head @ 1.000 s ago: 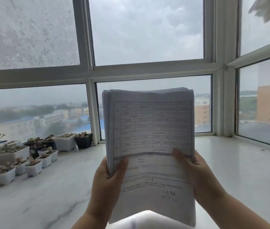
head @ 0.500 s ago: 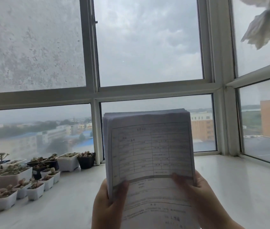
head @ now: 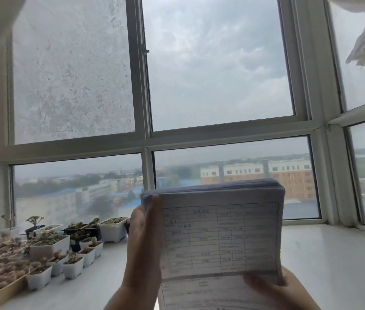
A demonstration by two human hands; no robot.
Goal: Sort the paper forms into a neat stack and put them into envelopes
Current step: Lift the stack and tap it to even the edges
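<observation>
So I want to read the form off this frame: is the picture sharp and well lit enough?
Head view: backlit by the grey window, so the stack of forms faces the camera in shade; its print is smeared; left hand and right hand are blurred; the window frame bows.

forms (head: 221, 238) before window (head: 217, 70) | pots (head: 49, 249) left on sill (head: 333, 253)
</observation>
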